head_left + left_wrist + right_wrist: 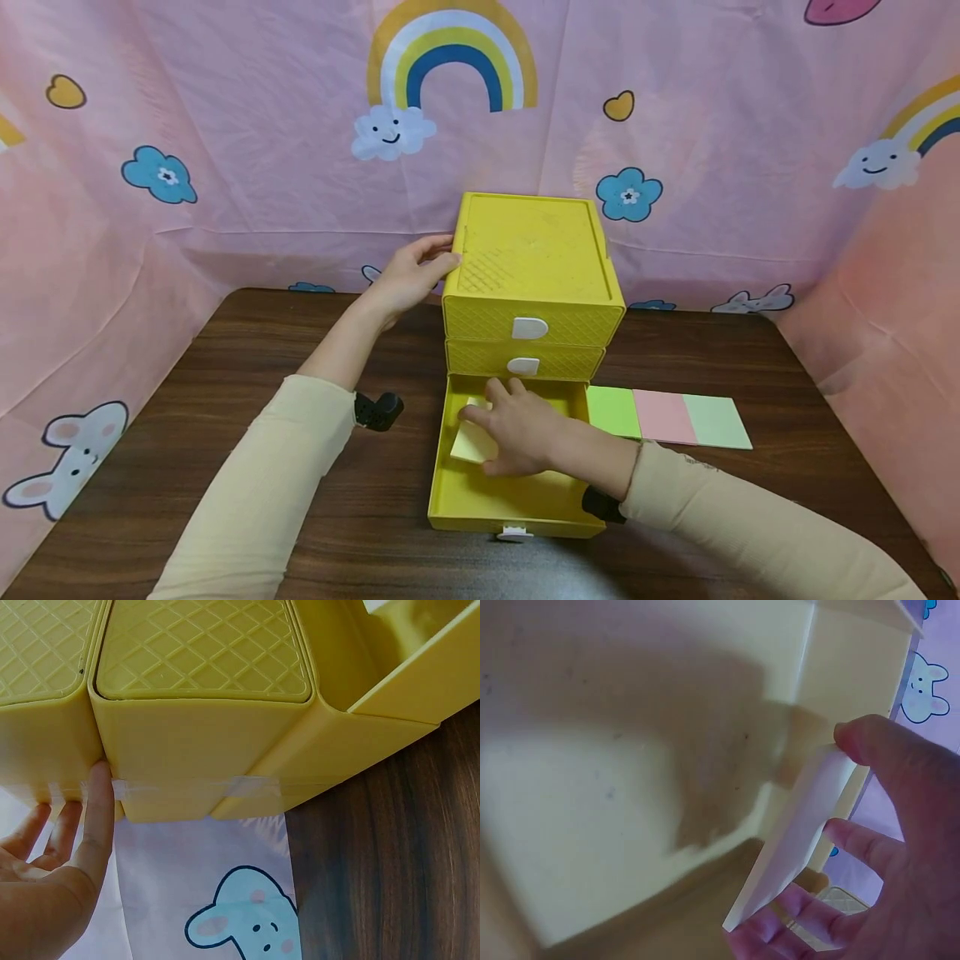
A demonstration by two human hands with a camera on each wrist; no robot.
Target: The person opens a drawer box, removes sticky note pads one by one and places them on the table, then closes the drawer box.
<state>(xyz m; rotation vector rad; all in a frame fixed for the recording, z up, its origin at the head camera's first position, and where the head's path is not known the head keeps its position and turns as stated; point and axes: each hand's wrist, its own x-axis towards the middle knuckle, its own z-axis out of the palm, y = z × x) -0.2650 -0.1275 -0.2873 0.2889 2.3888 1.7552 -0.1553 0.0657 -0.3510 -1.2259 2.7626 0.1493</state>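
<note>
A yellow three-tier drawer unit [536, 246] stands on the table, its bottom drawer [502, 504] pulled out. Against the unit's left side, near the top, my left hand [405, 279] touches with extended fingers; the left wrist view shows its fingertips [100, 776] at the seam between two tiers. Inside the open drawer, my right hand [528, 433] holds a pale yellow sticky note pad [470, 443] between thumb and fingers. Seen from the right wrist, the pad [799, 832] is tilted on its edge over the drawer floor.
To the right of the drawer, green [613, 410], pink [664, 417] and mint [717, 421] note pads lie in a row on the dark wooden table [360, 508]. A pink patterned cloth [277, 167] hangs behind and at both sides.
</note>
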